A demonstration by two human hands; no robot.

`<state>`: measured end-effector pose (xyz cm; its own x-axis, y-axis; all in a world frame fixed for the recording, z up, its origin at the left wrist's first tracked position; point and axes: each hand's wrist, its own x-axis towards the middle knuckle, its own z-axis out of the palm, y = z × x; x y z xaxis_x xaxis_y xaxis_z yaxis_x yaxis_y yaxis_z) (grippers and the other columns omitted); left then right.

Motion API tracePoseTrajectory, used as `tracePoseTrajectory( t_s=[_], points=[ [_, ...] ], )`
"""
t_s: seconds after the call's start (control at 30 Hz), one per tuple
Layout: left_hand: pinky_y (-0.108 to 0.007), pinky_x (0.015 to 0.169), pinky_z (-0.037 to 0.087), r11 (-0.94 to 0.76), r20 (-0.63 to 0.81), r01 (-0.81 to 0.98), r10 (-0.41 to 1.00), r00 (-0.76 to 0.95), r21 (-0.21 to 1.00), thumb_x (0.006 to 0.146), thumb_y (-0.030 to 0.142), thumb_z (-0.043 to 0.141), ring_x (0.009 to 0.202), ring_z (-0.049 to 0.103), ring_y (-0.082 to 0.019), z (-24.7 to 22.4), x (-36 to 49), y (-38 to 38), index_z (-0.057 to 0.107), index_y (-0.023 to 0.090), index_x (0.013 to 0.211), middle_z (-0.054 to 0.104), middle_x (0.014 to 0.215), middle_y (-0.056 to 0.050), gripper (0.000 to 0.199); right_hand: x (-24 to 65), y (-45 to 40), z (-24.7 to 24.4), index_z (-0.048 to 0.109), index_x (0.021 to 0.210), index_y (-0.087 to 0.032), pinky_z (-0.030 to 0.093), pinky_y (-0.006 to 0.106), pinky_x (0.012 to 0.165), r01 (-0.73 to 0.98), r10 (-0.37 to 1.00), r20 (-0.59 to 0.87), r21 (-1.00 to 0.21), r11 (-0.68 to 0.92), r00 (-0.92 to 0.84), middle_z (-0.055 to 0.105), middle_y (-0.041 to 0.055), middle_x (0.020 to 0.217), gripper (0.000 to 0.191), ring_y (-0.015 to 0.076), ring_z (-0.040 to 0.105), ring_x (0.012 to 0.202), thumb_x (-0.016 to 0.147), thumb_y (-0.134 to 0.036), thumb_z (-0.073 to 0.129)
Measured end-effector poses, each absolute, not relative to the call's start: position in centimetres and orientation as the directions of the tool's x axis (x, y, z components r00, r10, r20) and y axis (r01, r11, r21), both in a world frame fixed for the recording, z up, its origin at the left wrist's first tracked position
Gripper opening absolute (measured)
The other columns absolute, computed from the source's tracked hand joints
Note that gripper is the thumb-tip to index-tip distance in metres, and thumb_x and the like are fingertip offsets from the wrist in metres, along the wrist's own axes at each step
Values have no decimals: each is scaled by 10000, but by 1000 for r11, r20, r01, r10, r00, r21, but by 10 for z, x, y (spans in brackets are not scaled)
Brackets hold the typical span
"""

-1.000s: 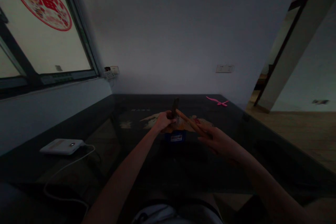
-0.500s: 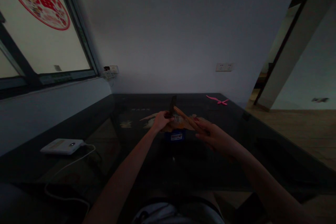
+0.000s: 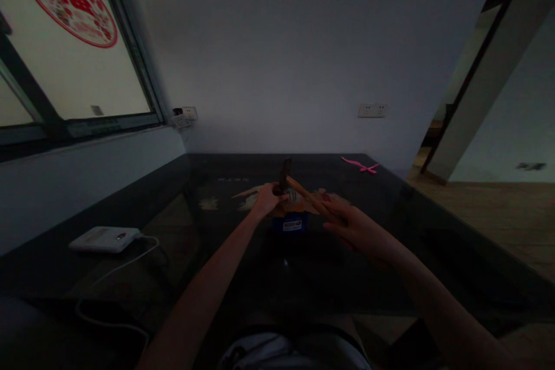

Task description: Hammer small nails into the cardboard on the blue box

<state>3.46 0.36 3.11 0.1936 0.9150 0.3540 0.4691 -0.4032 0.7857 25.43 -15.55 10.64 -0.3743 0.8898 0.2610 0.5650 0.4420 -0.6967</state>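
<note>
My right hand (image 3: pixel 353 225) is wrapped round the wooden handle of a hammer (image 3: pixel 310 196), which slopes up to the left. Its dark head (image 3: pixel 285 173) stands nearly upright at the far end of the handle. My left hand (image 3: pixel 266 201) is closed, fingertips pinched right at the lower end of the head. What they hold, if anything, is too dark to make out. Beneath the hammer, a tan sheet (image 3: pixel 297 205), perhaps cardboard or paper, lies over a blue box (image 3: pixel 291 223) with a white label facing me.
A white power bank (image 3: pixel 106 240) with a white cable lies at the left of the dark glossy table (image 3: pixel 243 277). A pink strap-like item (image 3: pixel 362 166) rests near the back right edge. Behind the table rises a wall (image 3: pixel 277 69) with sockets (image 3: pixel 372 110).
The camera view has shifted very slightly. Both hands, the hammer and the blue box stay almost where they were.
</note>
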Motion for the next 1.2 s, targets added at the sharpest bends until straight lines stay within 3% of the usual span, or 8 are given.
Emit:
tracePoseTrajectory(
  t_s=[0.13,0.27,0.43,0.57,0.77,0.9,1.03,1.2],
  points=[
    [-299,740,499,-436,385,497,899,208,750,665,172,689,806,655,-200,32,34,4,638,120,912,703,898,-88,257,255,-158,105,578,1224,-191,497,286,535,586,917,205,-716,379,-344,642,94,1154,444,170,625,648,783,-237,558],
    [-296,753,508,-439,379,365,897,226,821,671,172,688,791,659,-178,26,31,7,607,123,915,702,861,-77,262,256,-164,111,546,1261,-205,483,266,491,590,931,209,-727,352,-298,632,100,1160,466,119,579,537,796,-243,540],
    [-309,767,513,-434,390,362,901,192,825,672,224,695,814,658,-184,17,22,9,628,131,868,699,898,-87,227,254,-161,112,553,1252,-204,519,333,662,554,905,262,-722,414,-335,596,89,1236,463,192,640,763,791,-239,562],
    [-317,761,512,-401,371,432,915,156,807,679,227,695,842,654,-202,20,21,4,639,132,922,701,934,-90,267,251,-157,110,569,1223,-155,488,352,805,524,869,247,-715,463,-430,657,74,1134,429,237,613,975,796,-185,543],
    [-302,755,505,-373,359,435,926,118,819,668,175,704,830,658,-201,26,28,-2,633,115,922,706,912,-101,270,251,-163,112,563,1242,-189,517,315,705,577,900,233,-701,418,-368,658,63,1124,452,214,648,852,791,-203,550],
    [-314,760,500,-392,375,458,918,132,798,687,191,687,828,658,-203,23,28,-1,645,118,910,708,907,-92,239,253,-161,110,558,1252,-164,496,343,789,543,876,289,-696,470,-387,648,88,1154,470,233,620,934,785,-216,567],
    [-326,772,496,-428,420,500,897,136,753,686,201,685,844,655,-215,21,26,-1,656,128,936,707,923,-91,262,253,-154,102,536,1263,-84,486,373,777,566,878,226,-691,451,-423,665,126,1085,494,264,619,926,788,-218,552],
    [-327,774,495,-445,446,509,886,129,737,684,189,685,838,653,-211,20,26,-1,651,129,911,706,904,-91,237,254,-157,104,551,1243,-134,478,385,804,572,891,247,-694,437,-382,665,84,1092,456,254,616,943,794,-217,551]
  ],
)
